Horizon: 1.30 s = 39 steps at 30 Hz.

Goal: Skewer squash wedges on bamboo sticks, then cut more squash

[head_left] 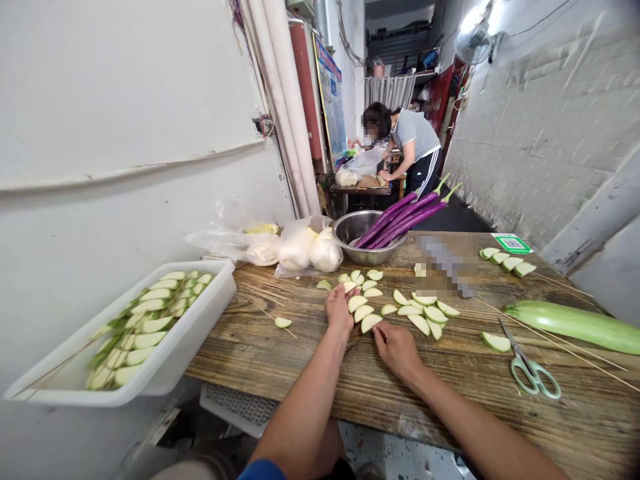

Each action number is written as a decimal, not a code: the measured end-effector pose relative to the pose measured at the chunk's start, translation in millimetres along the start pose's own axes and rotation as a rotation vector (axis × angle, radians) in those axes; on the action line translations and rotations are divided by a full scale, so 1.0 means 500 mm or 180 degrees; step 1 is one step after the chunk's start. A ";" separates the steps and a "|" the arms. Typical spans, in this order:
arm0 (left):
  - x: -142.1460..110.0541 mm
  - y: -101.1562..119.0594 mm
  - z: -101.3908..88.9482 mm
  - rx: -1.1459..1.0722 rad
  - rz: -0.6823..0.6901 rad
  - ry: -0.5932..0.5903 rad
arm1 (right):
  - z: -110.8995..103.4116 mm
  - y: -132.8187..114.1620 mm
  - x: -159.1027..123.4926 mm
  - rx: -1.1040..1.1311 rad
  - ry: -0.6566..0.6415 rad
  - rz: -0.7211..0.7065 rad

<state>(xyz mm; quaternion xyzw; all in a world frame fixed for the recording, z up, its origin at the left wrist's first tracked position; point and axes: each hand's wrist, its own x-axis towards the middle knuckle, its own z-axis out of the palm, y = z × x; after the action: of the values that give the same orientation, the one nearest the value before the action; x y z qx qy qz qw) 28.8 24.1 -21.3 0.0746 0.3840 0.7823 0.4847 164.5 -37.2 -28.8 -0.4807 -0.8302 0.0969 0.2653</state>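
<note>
Table (pixel 265 360): wooden, spread under nearly all of the work
Co-worker (pixel 420 137): one, grey top, bent over a smaller table at the back
Tray (pixel 180 350): white, at the table's left end; skewered slices laid inside
Bowl (pixel 367 256): steel, far edge of table
Gourd (pixel 575 321): one, pale green, whole, lying at the right
Eggplants (pixel 405 225): several, purple, leaning in the bowl, stems out over its rim
Bags (pixel 297 250): clear plastic, pale contents, just left of the bowl
Left hand (pixel 340 308): fingers curled in, touching the far end of the row; how firmly they pinch is hidden
Right hand (pixel 399 348): thumb and fingers drawn close together at the nearest slice's edge; contact seems light, and whether anything is pinched does not show
Scissors (pixel 521 360): green handles, beside the gourd
Card (pixel 511 243): green and white, far right corner
Row (pixel 363 313): pale half-round slices in a line between the hands; loose ones lie beyond and to the right. Step in hand, by judgement: threading slices on a stick, though no stick shows through them. Next move would call for a steady left hold and a straight push, faces kept level
Sticks (pixel 255 283): thin, bundled, left of the hands
</note>
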 end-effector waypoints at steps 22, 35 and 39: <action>0.000 -0.007 -0.009 0.0189 -0.0104 -0.0038 | -0.003 -0.006 -0.007 -0.0210 -0.0019 -0.0030; 0.000 -0.005 -0.005 0.0229 -0.0093 0.0049 | 0.000 -0.007 -0.009 -0.0142 0.0049 -0.0167; 0.000 -0.004 -0.004 0.0232 -0.0040 0.0070 | -0.001 -0.007 -0.010 -0.0121 0.0040 -0.0163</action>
<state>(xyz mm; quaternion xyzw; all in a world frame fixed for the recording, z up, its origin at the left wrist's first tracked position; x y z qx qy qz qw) 29.6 23.5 -24.1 0.0812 0.4180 0.7655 0.4824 164.1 -43.1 -28.9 -0.4648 -0.8422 0.0712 0.2637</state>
